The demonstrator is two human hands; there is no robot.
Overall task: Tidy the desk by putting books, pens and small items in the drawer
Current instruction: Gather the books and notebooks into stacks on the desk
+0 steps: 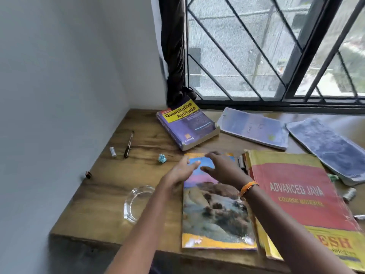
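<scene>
Meanwhile left hand (182,171), right hand (221,169) spread, holding nothing, over landscape book (215,214); glass dish (136,202) beside.

light: soft daylight from barred window (276,50) beyond the hands | brightness: even, faint shadows on counter (110,194) | blur: left hand (180,172) and right hand (221,169) smeared | edges: wide-angle bending

I see a purple paperback with a yellow title band (187,124), a red-and-yellow coursebook (302,202), a landscape-print yellow-edged book (215,216), all on the streaky brown wood-grain bench (110,194).
</scene>
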